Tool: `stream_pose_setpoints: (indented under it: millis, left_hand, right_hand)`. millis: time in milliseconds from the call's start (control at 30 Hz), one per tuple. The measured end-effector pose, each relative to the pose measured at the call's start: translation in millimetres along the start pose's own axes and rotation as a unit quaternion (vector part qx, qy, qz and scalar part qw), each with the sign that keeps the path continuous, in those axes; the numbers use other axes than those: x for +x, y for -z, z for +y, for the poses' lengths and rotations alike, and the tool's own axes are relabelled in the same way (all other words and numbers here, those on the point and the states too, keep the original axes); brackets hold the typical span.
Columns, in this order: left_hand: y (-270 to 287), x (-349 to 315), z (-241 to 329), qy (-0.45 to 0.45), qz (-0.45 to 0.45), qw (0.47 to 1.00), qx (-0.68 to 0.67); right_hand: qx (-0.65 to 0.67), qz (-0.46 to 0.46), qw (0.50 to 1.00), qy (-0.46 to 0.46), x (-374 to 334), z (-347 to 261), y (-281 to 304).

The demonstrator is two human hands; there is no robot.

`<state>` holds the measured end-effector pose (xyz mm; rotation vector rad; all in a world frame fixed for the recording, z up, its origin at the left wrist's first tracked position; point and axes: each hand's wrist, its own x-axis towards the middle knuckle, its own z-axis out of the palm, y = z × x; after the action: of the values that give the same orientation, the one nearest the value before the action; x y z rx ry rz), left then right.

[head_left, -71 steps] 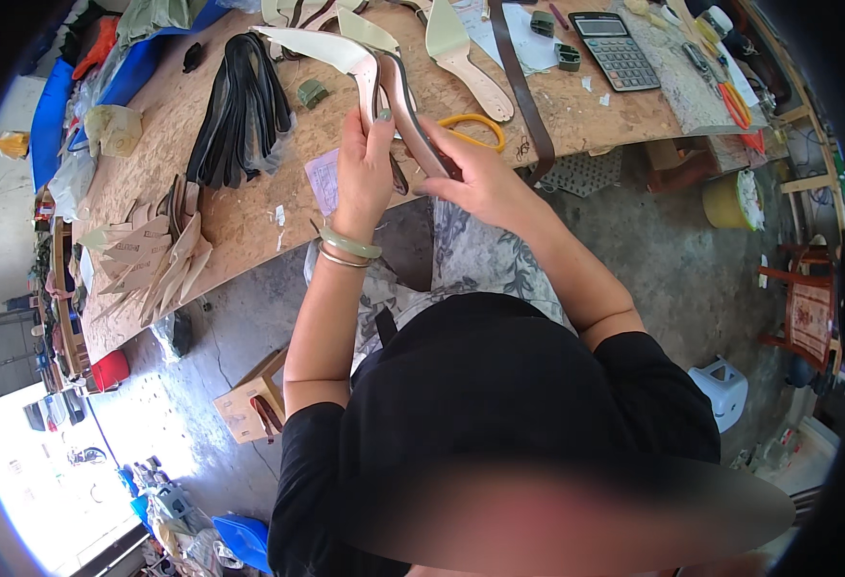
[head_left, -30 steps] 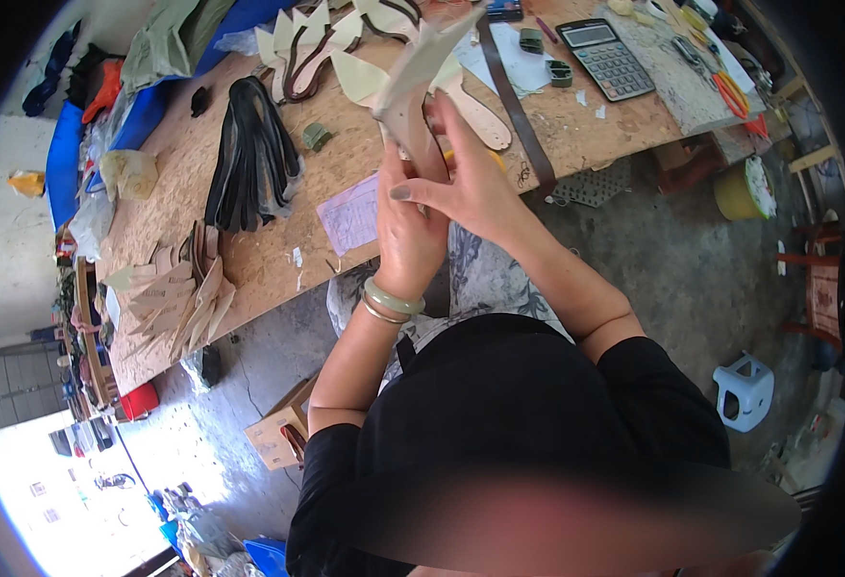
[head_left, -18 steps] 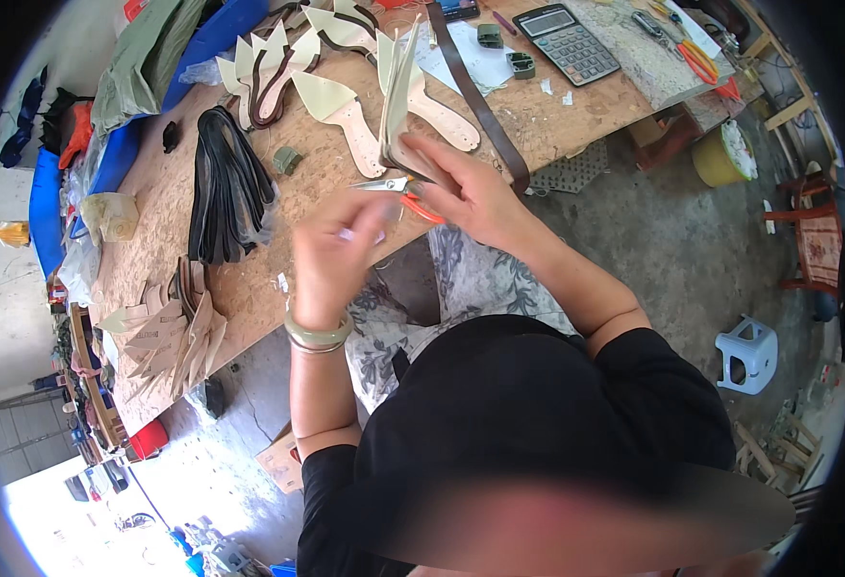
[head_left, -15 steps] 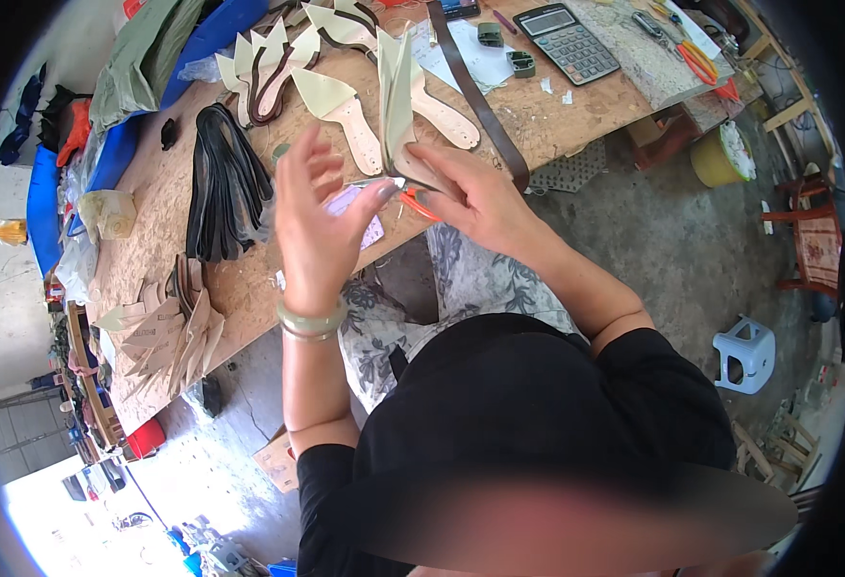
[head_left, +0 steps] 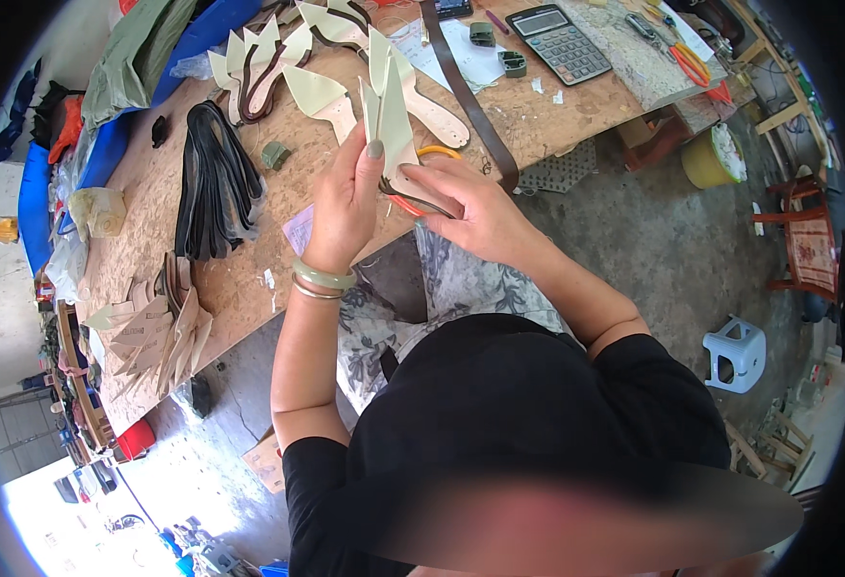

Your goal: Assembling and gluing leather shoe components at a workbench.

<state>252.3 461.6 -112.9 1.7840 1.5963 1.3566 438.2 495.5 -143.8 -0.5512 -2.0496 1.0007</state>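
Above the table's near edge, my two hands hold a cream, pointed, folded strap piece (head_left: 396,127) upright between them. My left hand (head_left: 343,202) is closed on its left side, thumb pressed against the lower part. On the right, my right hand (head_left: 471,207) pinches the lower end, where a dark strip runs along the edge. Orange handle loops (head_left: 439,151), perhaps of scissors, show behind and below the piece; the rest of that tool is hidden. Similar cream pieces with rounded pale ends (head_left: 439,117) lie just beyond my hands.
Black straps (head_left: 213,183) lie bundled at the left, near a small green block (head_left: 274,155). Closer in is a pile of tan pointed pieces (head_left: 165,332). A brown strap (head_left: 471,101), a calculator (head_left: 559,43) and orange-handled pliers (head_left: 689,62) lie to the right.
My left hand, open and apart before, has closed on the cream strap piece. My right hand keeps its hold, and the piece has come slightly nearer.
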Motion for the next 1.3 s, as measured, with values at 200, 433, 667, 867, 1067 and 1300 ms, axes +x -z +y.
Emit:
stream_pose_setpoints:
  millis: [200,433,667,867,1067,1300]
  left_hand:
    - [8,2,-5,-0.025,-0.055,0.992,0.114]
    - [14,7,-5,-0.020,-0.085,0.991,0.097]
    - [18,11,-5,-0.012,-0.112,0.989,0.093]
    - [17,11,-7,-0.011,-0.090,0.993,0.071]
    - [16,15,-5,-0.012,-0.084,0.995,0.044]
    - [13,20,0,-0.011,-0.085,0.995,-0.044]
  right_hand:
    - [0.134,-0.090,0.975,-0.153,-6,0,6]
    - [0.203,-0.059,0.966,-0.152,-5,8,2]
    - [0.204,-0.072,0.964,-0.156,-5,6,7]
    - [0.192,-0.061,0.967,-0.153,-5,8,4]
    - [0.077,-0.013,0.993,-0.086,-5,2,1]
    - [0.177,0.045,0.981,-0.065,-7,0,6]
